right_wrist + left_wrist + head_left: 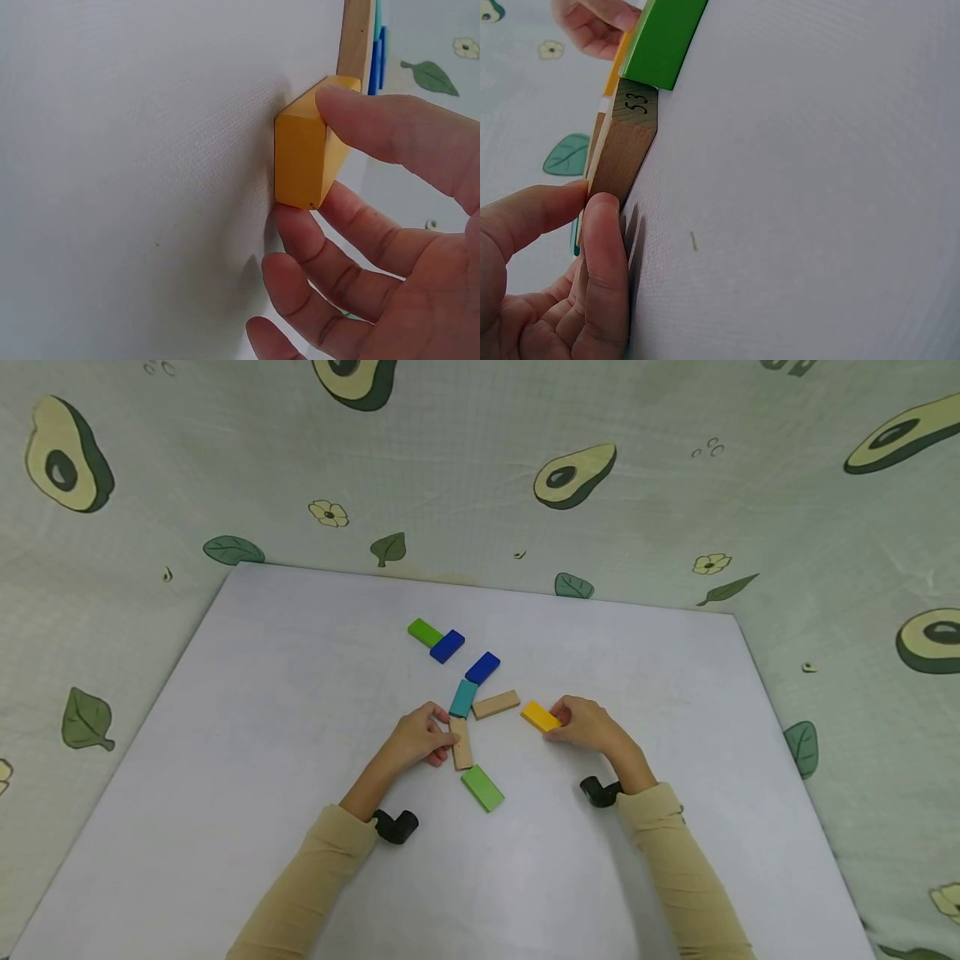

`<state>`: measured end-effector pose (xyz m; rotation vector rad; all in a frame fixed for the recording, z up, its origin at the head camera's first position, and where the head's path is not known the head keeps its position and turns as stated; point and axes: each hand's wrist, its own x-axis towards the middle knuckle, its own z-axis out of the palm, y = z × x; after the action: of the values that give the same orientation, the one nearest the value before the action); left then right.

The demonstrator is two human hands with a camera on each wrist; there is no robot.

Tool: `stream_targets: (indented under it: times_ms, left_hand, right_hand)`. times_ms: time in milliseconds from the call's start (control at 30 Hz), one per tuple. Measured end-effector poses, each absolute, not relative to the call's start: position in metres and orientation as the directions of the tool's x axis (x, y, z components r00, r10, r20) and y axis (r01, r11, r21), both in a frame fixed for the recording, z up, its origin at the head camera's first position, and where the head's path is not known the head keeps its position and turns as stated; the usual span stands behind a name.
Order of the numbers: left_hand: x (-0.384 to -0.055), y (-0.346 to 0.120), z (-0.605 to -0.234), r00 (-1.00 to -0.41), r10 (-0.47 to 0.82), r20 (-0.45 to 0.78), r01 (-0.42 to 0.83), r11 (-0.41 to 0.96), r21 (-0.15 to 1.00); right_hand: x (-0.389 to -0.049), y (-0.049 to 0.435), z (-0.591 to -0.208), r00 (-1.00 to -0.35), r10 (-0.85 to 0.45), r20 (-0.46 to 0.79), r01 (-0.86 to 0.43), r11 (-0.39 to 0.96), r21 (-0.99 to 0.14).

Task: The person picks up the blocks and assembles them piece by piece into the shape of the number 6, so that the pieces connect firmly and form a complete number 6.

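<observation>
My left hand [422, 737] holds a plain wooden block [462, 745] between thumb and fingers at its left side; the number 53 marks its end in the left wrist view. One end of this block meets a light green block [482, 787], the other a teal block [463, 698]. To the right, my right hand [588, 723] pinches a yellow block [541, 717] by its near end, thumb [352, 112] on one side and fingers beneath in the right wrist view. A second wooden block [496, 704] lies slanted between the teal block and the yellow one.
A dark blue block [483, 667] touches the teal block's far end. Farther back, another blue block [447, 646] lies against a green block [425, 632]. All are on a white table [300, 652], with an avocado-print cloth [465, 485] behind and at the sides.
</observation>
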<state>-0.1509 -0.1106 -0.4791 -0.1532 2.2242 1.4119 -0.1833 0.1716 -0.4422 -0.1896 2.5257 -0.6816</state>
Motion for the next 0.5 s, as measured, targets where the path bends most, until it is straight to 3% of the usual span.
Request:
stream_targets:
  times_ms: [200, 500]
  left_hand:
    - [-0.151, -0.111, -0.479, -0.868, 0.167, -0.467, -0.351, 0.459, 0.816]
    - [-0.152, -0.111, -0.482, -0.866, 0.161, -0.473, -0.358, 0.46, 0.813]
  right_hand:
    - [-0.186, 0.169, -0.439, -0.869, -0.26, -0.421, -0.005, 0.856, -0.517]
    - [-0.189, 0.155, -0.437, -0.902, -0.339, -0.268, -0.09, 0.754, -0.651]
